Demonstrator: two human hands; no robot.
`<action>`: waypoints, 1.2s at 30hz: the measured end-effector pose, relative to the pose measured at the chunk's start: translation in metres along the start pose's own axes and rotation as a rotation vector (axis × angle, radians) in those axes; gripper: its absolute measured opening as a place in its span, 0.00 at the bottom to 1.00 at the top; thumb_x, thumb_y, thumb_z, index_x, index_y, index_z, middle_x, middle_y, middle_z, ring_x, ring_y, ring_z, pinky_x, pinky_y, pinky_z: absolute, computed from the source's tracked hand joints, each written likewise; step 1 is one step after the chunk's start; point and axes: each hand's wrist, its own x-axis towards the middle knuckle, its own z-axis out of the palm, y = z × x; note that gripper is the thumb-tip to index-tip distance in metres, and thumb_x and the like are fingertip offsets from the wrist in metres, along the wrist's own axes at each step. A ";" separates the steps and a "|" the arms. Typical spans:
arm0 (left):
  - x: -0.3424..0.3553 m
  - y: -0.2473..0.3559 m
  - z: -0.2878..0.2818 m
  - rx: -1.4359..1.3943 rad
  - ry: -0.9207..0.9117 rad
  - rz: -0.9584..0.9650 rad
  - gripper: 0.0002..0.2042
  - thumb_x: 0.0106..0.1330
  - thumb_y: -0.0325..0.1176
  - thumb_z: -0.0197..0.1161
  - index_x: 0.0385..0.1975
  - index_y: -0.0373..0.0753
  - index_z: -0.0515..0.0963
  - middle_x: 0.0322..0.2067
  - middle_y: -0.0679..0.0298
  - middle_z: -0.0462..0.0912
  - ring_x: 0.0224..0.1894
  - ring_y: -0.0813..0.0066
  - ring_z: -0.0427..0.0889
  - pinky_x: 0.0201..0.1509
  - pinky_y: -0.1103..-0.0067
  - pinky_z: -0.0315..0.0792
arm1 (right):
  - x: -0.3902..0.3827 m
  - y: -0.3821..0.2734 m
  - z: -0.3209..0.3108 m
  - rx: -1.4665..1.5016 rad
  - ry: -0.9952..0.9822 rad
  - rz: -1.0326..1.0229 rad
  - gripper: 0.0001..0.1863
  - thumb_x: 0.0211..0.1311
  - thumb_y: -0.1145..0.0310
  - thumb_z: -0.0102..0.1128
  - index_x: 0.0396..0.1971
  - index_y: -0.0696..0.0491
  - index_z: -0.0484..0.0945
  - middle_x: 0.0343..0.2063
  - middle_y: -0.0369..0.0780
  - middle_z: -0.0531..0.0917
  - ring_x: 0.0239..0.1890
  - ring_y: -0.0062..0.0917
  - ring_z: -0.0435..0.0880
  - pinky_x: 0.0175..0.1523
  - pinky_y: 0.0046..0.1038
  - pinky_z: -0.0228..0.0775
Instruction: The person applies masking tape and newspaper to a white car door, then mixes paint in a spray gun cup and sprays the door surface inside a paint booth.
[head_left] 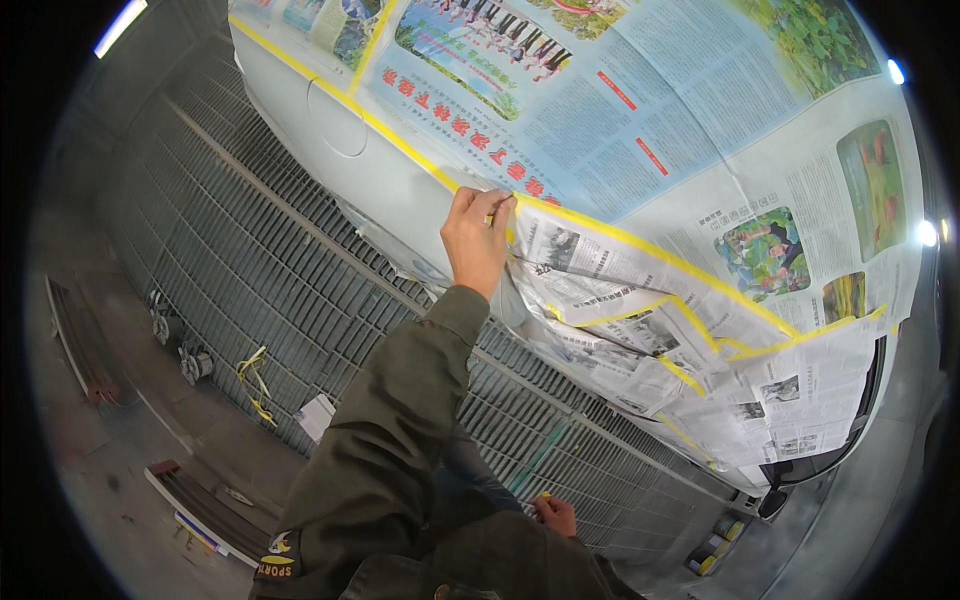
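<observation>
My left hand (476,235) pinches the taped edge of a newspaper sheet on a pale grey vehicle panel (330,130). Beside my fingers, yellow masking tape (405,145) runs along the sheets' border. Large coloured newspaper pages (655,95) cover the upper surface, and creased black-and-white sheets (590,275), crossed by more tape, hang down to the right of my hand. My right hand (555,515) is low by my body, fingers curled, with a small yellow bit at its fingertips that is too small to name.
Floor grating (250,250) lies below the vehicle. Tape scraps (255,390) and a white paper (315,415) rest on it. Long dark-topped objects (200,515) are at lower left. A side mirror (770,500) juts out at lower right, near several small cans (715,545).
</observation>
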 end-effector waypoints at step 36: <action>-0.001 0.003 0.002 0.071 0.018 0.059 0.04 0.60 0.27 0.67 0.33 0.37 0.81 0.29 0.62 0.75 0.26 0.62 0.78 0.30 0.70 0.73 | -0.005 -0.027 -0.003 -0.103 -0.016 0.104 0.15 0.69 0.58 0.57 0.35 0.56 0.83 0.25 0.35 0.80 0.27 0.18 0.74 0.34 0.33 0.69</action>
